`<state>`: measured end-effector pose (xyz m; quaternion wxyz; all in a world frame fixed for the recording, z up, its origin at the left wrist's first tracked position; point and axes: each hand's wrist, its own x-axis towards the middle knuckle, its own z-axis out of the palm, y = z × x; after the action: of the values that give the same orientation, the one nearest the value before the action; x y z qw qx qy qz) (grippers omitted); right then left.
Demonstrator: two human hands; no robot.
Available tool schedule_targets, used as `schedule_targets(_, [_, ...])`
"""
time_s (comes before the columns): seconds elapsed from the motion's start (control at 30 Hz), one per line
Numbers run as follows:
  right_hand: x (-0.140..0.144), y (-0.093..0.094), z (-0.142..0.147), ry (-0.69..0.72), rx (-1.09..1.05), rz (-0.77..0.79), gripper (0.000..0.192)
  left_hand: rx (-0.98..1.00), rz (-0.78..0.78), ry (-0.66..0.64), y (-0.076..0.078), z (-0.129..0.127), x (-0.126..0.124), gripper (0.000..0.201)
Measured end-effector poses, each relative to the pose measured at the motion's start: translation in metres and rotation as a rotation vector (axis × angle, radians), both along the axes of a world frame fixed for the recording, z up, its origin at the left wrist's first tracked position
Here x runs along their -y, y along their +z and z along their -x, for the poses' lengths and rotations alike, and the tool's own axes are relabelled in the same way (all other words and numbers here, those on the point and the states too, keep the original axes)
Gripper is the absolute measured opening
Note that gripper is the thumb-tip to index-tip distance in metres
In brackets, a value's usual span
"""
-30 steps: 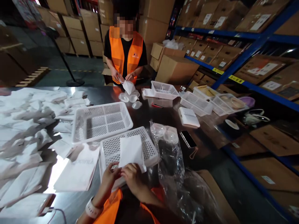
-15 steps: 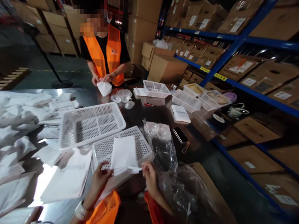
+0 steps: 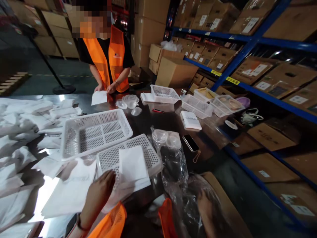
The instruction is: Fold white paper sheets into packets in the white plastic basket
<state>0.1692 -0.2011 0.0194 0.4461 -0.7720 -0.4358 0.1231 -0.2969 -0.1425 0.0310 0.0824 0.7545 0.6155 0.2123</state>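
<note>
My left hand (image 3: 103, 185) is beside the white pouch (image 3: 133, 165), its fingers curled together. What they hold, if anything, is hidden. The pouch lies flat on an upturned white mesh basket (image 3: 152, 153), its lower end hanging past the basket's near side. My right hand (image 3: 205, 202) is at the clear plastic bag (image 3: 192, 211) at the table's near right edge, partly behind the film and blurred. Just above it, a clear plastic wrapping (image 3: 173, 167) contains translucent round cups (image 3: 173, 140).
An open white basket (image 3: 96, 150) stands beyond, left of the pouch. White packets (image 3: 22, 132) pile up at far left. A phone (image 3: 190, 143) and folded white stack (image 3: 190, 120) lie right. Across the table, a co-worker in an orange vest (image 3: 116, 56) handles a white pouch (image 3: 99, 98).
My right hand has left the pouch's lower edge and moved right to the clear bag. The pouch's lower flap now lies spread out. The co-worker's pouch has moved left and looks flatter.
</note>
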Motion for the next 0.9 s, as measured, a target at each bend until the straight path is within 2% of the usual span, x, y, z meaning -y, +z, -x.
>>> schedule_targets(0.03, [-0.021,0.003,0.019,0.073,0.066,-0.038,0.017,-0.004,-0.073,-0.049,0.003,-0.005,-0.012,0.039])
schedule_targets(0.07, [-0.045,0.007,0.043,0.206,0.149,-0.09,0.021,-0.001,-0.122,-0.116,0.005,-0.011,-0.026,0.039])
schedule_targets(0.1, [-0.069,0.012,0.072,0.397,0.247,-0.142,0.028,0.007,-0.138,-0.203,0.006,-0.018,-0.039,0.039])
schedule_targets(0.17, [-0.115,0.022,0.134,0.879,0.454,-0.191,0.04,0.026,-0.095,-0.402,0.006,-0.032,-0.061,0.038])
schedule_targets(0.2, [-0.134,0.025,0.163,1.09,0.548,-0.156,0.04,0.033,-0.059,-0.489,0.005,-0.037,-0.069,0.038])
schedule_targets(0.27, [-0.16,0.028,0.205,1.322,0.721,-0.03,0.043,0.041,-0.002,-0.589,-0.002,-0.041,-0.076,0.038])
schedule_targets(0.3, [-0.168,0.027,0.216,1.367,0.782,0.024,0.049,0.041,0.015,-0.605,-0.006,-0.04,-0.076,0.038])
schedule_targets(0.37, [-0.175,0.021,0.22,1.438,0.859,0.113,0.061,0.035,0.039,-0.632,-0.013,-0.032,-0.073,0.045])
schedule_targets(0.5, [-0.175,0.009,0.198,1.582,0.859,0.191,0.075,0.033,0.092,-0.745,-0.018,-0.013,-0.065,0.058])
schedule_targets(0.6, [-0.174,0.009,0.188,1.61,0.846,0.155,0.074,0.095,0.125,-0.767,-0.016,-0.001,-0.063,0.057])
schedule_targets(0.7, [-0.17,0.013,0.18,1.637,0.857,0.112,0.071,0.117,0.08,-0.698,-0.018,0.012,-0.057,0.057])
schedule_targets(0.8, [-0.161,0.011,0.169,1.731,0.86,0.029,0.068,0.01,-0.012,-0.672,-0.02,0.022,-0.05,0.053])
schedule_targets(0.9, [-0.148,0.0,0.166,1.754,0.832,-0.078,0.055,-0.117,-0.064,-0.74,-0.019,0.026,-0.046,0.054])
